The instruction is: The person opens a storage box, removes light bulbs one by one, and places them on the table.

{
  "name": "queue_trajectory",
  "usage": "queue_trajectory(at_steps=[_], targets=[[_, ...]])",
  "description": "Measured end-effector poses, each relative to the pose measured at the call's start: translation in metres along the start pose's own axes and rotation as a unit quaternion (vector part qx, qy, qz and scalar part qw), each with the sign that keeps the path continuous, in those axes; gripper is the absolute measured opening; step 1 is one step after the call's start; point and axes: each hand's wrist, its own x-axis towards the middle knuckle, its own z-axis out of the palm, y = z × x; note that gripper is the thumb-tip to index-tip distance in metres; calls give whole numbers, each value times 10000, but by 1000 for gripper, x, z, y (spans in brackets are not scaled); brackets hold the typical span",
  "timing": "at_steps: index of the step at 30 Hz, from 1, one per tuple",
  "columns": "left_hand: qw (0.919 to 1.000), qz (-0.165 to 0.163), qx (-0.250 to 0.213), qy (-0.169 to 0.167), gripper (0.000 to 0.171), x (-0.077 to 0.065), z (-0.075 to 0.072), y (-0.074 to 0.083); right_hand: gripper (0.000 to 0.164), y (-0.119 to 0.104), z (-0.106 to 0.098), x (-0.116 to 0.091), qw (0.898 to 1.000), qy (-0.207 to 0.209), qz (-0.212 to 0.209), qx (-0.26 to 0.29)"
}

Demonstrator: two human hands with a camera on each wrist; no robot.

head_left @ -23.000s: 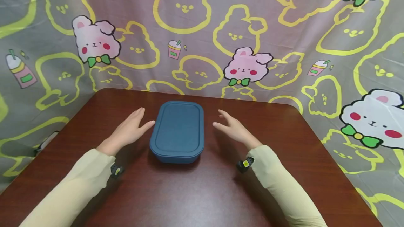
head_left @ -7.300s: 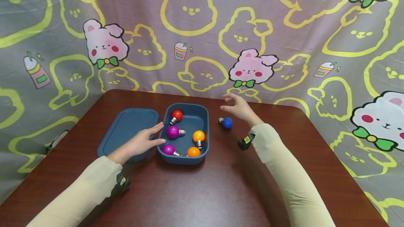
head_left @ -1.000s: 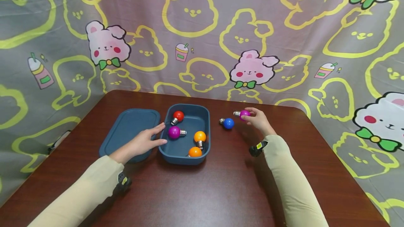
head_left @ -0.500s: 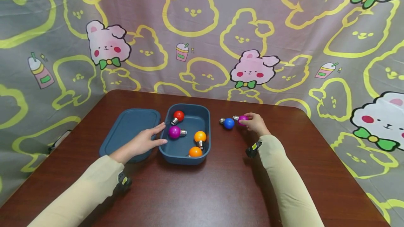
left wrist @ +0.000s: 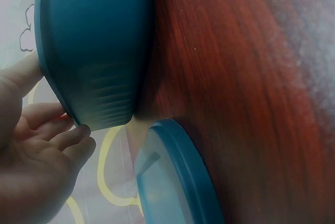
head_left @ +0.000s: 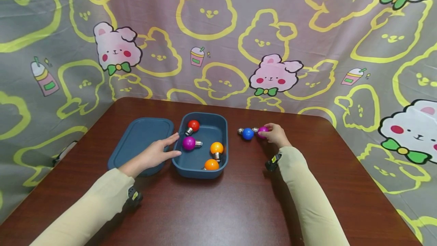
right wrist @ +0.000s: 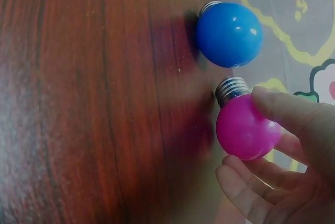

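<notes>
My right hand [head_left: 278,135] pinches the round globe of a magenta light bulb [right wrist: 246,127] between thumb and fingertips. This bulb is low over the table, its metal screw base pointing toward a blue light bulb [head_left: 247,134] just to its left. On the left, my left hand [head_left: 153,155] rests with extended fingers at the near-left rim of an open blue box [head_left: 223,132]; the left wrist view has the thumb and fingertips at that rim. Inside the box lie a red bulb [head_left: 193,125], a purple bulb [head_left: 189,143] and two orange bulbs [head_left: 216,148].
A blue lid [head_left: 143,134] lies flat on the brown table [head_left: 211,215] left of the box, partly covered by my left hand. Behind the table hangs a patterned curtain [head_left: 225,41].
Over the last second my right hand has lowered the magenta bulb and moved it slightly left, near the blue bulb. Earlier the box was lidded; later that bulb lay inside it.
</notes>
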Motion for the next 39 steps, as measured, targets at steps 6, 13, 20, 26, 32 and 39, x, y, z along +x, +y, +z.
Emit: queue_trajectory(at_steps=[6,13,20,26,32,39], targets=[[10000,-3,-2,-2,70,0,0,0,52,2,0,1,10000,3,2,-87],[10000,-23,4,-17,71,0,0,1,58,2,-1,1,9998,-65,-103,-124],[10000,-49,-20,-4,71,0,0,1,57,4,1,2,9999,-42,-9,-128],[10000,-76,-33,-18,71,-1,0,2,56,3,0,0,9997,-25,-47,-219],[9999,-150,-69,-45,73,-1,1,2,57,5,-1,0,9998,-30,-47,-170],[9998,-197,-96,-33,74,-2,0,4,57,6,-2,1,9998,0,-93,-195]])
